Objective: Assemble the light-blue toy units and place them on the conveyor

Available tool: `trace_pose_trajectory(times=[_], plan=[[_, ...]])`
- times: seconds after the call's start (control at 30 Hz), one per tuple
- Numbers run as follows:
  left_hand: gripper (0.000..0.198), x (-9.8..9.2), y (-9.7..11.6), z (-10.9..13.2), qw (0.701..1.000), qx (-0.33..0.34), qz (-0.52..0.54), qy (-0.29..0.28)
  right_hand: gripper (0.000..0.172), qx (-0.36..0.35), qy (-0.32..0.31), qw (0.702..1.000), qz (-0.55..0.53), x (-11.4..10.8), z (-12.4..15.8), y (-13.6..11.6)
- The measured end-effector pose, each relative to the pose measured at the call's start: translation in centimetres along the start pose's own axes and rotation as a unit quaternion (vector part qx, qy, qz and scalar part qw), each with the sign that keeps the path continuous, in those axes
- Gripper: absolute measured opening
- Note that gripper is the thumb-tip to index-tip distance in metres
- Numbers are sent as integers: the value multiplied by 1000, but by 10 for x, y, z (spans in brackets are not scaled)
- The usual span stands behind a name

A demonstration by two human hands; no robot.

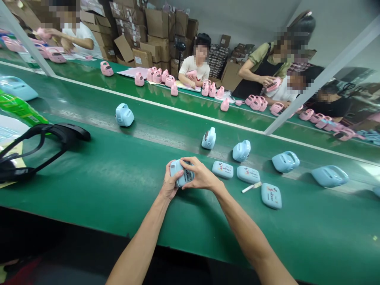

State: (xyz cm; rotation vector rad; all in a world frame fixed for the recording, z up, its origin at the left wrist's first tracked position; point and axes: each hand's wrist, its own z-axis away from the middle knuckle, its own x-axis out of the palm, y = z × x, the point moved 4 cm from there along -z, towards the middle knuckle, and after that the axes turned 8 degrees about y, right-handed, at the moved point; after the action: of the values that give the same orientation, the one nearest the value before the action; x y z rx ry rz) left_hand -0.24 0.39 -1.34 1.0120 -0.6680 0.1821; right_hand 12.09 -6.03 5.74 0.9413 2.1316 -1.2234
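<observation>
A light-blue plastic casing [176,168] printed with "MICKEY" is held just above the green table, between both my hands. My left hand [170,183] grips its left side, thumb across the front. From the right, my right hand [202,174] closes on it with fingers over the top edge and thumb below; part of the print is covered. To the right lie two similar printed blue panels [222,169] [248,174] and a third, squarer-looking blue panel [271,196]. Beside them rests a small white stick-like tool [251,187] with a paler, yellowish end.
Several blue handled cases [124,115] stand along the belt [166,136] behind my hands. Black straps of a headset-like item [56,136] and a green packet [22,107] lie at left. Across the line, co-workers [196,65] handle pink cases [170,80]; cardboard boxes [157,25] are stacked behind.
</observation>
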Motion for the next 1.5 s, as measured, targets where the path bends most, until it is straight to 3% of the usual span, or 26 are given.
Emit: trace_pose_trajectory(times=[0.23, 0.47, 0.7, 0.77, 0.87, 0.93, 1.0, 1.07, 1.13, 1.23, 1.3, 1.37, 1.43, 1.5], plan=[[67, -2, -3, -5, 998, 29, 53, 11, 107, 13, -6, 1000, -18, 11, -7, 5], [70, -3, -5, -9, 998, -4, 57, 20, 110, 38, -21, 994, -98, 11, -8, 16], [71, 1, -3, -4, 998, 13, 61, 20, 106, 94, 43, 976, -192, 14, 2, 14], [69, 2, 0, -1, 997, 27, 67, 19, 108, 162, 139, 947, -240, 16, 11, 15], [66, 1, 5, 2, 994, 61, 90, 9, 98, 307, 295, 831, -358, 27, 32, 22], [68, -1, 9, 1, 994, 78, 76, -6, 93, 366, 298, 763, -442, 41, 39, 24], [70, -4, 14, -3, 995, 87, 32, -28, 98, 384, 285, 739, -475, 47, 41, 27], [63, -8, 17, -9, 994, 90, -24, -55, 106, 371, 301, 754, -451, 43, 41, 32], [49, -11, 21, -17, 987, 119, -92, -62, 109, 331, 294, 799, -408, 35, 41, 36], [45, -14, 25, -25, 950, 219, -223, 10, 101, 269, 238, 870, -336, 33, 42, 35], [54, -14, 24, -25, 918, 269, -286, 62, 97, 249, 220, 893, -304, 38, 42, 32], [61, -11, 21, -23, 900, 291, -316, 75, 88, 244, 240, 889, -303, 43, 40, 29], [65, -9, 20, -20, 891, 305, -328, 75, 71, 257, 296, 869, -303, 49, 35, 26], [67, -8, 20, -19, 883, 318, -331, 99, 66, 290, 365, 844, -265, 53, 30, 25]])
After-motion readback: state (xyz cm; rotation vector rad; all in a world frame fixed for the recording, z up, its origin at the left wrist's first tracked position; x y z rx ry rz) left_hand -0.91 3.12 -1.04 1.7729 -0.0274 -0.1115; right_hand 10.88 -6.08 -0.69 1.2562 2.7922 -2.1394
